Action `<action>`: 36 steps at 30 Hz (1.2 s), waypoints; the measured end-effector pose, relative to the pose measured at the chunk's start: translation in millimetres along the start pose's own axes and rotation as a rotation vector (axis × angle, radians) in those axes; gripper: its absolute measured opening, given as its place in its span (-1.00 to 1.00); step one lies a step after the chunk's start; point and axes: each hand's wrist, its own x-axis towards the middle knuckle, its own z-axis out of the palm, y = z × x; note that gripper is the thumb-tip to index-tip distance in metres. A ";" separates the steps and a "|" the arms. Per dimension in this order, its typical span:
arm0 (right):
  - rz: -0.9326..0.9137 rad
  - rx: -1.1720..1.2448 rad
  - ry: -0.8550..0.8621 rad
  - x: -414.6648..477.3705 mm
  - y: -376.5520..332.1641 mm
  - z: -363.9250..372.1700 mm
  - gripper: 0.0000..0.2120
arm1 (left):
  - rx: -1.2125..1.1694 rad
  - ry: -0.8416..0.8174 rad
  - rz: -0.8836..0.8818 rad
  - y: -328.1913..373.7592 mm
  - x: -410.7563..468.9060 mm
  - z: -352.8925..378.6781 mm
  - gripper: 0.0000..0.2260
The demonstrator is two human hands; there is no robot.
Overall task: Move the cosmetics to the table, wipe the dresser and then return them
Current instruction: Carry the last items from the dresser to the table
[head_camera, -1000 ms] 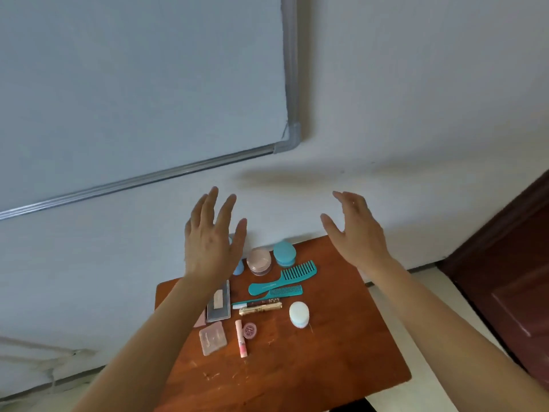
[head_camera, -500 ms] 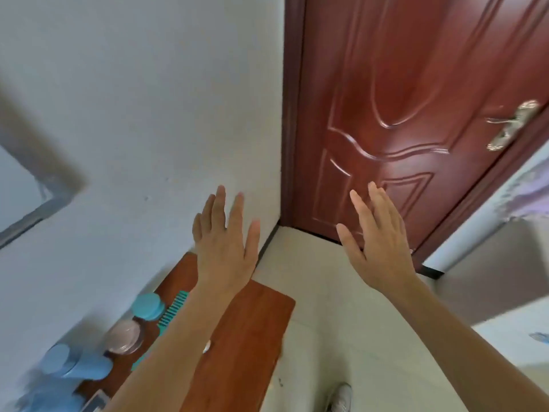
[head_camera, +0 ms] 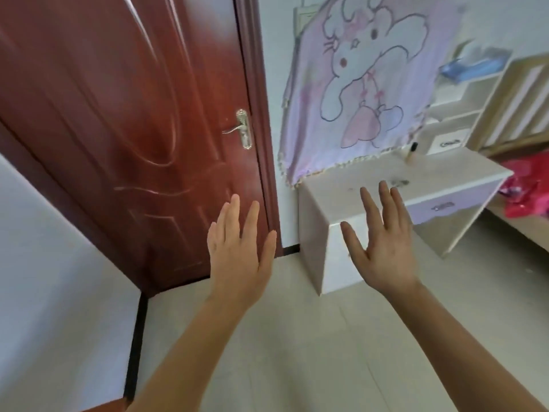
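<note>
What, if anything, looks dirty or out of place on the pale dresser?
The cream dresser with a lilac drawer has dark smudges on its top, and one small upright bottle stands at the back. The lilac cartoon cloth above it hangs tilted.

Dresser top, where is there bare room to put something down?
The dresser top is mostly bare: the left end below the hanging cloth, and the right end past the small bottle. Only the bottle at the back and a small dark thing nearer the front edge take space.
</note>
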 end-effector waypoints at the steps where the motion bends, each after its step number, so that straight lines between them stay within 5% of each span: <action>1: 0.027 -0.008 0.011 2.0 22.6 -8.9 -0.38 | -0.013 -0.021 0.017 20.4 7.1 15.0 -0.48; 10: 0.258 -0.155 0.019 33.3 222.8 -72.6 -0.34 | -0.104 -0.151 0.210 167.7 96.5 135.0 -0.46; 36: 0.557 -0.334 -0.218 329.2 603.3 58.5 -0.37 | -0.177 -0.501 0.299 324.8 495.5 520.3 -0.46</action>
